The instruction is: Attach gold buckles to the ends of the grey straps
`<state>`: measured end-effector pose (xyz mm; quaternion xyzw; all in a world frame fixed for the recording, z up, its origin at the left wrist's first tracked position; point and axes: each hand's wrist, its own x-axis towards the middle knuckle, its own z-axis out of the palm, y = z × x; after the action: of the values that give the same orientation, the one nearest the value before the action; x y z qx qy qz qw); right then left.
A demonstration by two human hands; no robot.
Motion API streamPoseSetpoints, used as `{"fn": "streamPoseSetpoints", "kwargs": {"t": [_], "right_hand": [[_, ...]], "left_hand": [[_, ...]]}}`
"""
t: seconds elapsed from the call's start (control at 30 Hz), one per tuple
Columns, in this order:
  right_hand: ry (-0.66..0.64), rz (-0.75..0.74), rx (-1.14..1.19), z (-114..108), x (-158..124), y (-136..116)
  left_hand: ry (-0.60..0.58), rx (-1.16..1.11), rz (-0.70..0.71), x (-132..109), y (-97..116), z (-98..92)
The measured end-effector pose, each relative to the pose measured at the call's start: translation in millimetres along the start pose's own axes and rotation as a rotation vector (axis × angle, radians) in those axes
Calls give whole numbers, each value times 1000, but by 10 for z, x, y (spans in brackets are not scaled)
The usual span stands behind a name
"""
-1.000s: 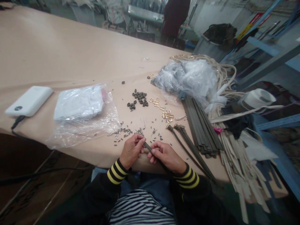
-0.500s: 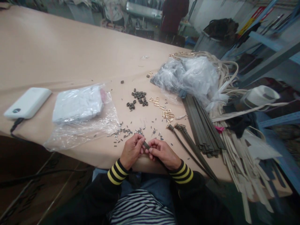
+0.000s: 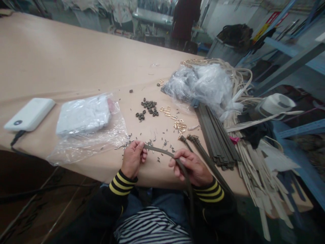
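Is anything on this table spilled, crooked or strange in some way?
Small metal clips lie scattered loose on the table by the left hand holding the dark strap, not in a pile. The pale straps spill over the right edge in a tangle. Nothing looks damaged.

Tan work table (image 3: pixel 63 61), seen from its near edge; clock directions are read from the heap of small dark strap loops (image 3: pixel 148 106).

- **9 o'clock:** a clear plastic bag holding a white packet (image 3: pixel 83 115). Farther out lies a white power bank (image 3: pixel 29 114), its black cable (image 3: pixel 15 138) dropping over the table edge.
- **4 o'clock:** gold rectangular buckles (image 3: pixel 177 122) lie scattered just beside the heap. Beyond them is a flat stack of dark straps (image 3: pixel 215 135), then loose beige straps (image 3: pixel 256 166) overhanging the edge.
- **2 o'clock:** a crumpled clear plastic bag (image 3: pixel 203 84).
- **3 o'clock:** a white tape roll (image 3: pixel 275 105), well apart from the heap.
- **1 o'clock:** a person in dark clothing (image 3: pixel 184 20) stands beyond the table.
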<state>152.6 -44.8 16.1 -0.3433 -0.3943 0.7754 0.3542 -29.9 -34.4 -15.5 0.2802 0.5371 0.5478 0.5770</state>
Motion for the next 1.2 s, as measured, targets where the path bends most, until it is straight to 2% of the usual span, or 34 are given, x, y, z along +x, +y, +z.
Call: {"fn": "streamPoseSetpoints", "kwargs": {"t": [0.1, 0.2, 0.27, 0.33, 0.4, 0.43, 0.47, 0.5, 0.6, 0.63, 0.7, 0.83, 0.97, 1.03, 1.2], "right_hand": [[151, -151, 93, -31, -78, -116], [356, -310, 140, -54, -13, -174], [505, -345, 160, -84, 62, -207], [580, -340, 163, -116, 110, -243], [524, -297, 112, -126, 114, -264], [449, -247, 53, -118, 102, -257], [346, -173, -25, -101, 85, -234], [221, -80, -114, -78, 66, -194], [-161, 189, -329, -3, 16, 11], [-242, 242, -365, 12, 2, 88], [-325, 298, -398, 19, -21, 217], [-302, 304, -436, -10, -34, 291], [-45, 191, -400, 43, 39, 246], [40, 153, -365, 101, 91, 234], [63, 66, -400, 220, 157, 219]], "left_hand": [[18, -57, 15, -19, -19, 25], [5, 21, 68, -103, -52, 39], [-73, 144, 98, -184, -59, 20], [-262, 304, 104, -261, -49, -16], [-486, 456, 104, -308, -26, -50], [-551, 500, 97, -315, -13, -60], [-562, 509, 83, -309, 1, -63], [-514, 483, 64, -292, 14, -61], [-214, 296, -8, -199, 42, -38], [-143, 242, -18, -166, 48, -33], [-92, 175, -29, -117, 51, -34], [-94, 148, -15, -117, 40, -43], [-207, 266, -4, -180, 14, -8], [-253, 286, -18, -199, -10, 11], [-297, 255, -72, -187, -71, 15]]}}
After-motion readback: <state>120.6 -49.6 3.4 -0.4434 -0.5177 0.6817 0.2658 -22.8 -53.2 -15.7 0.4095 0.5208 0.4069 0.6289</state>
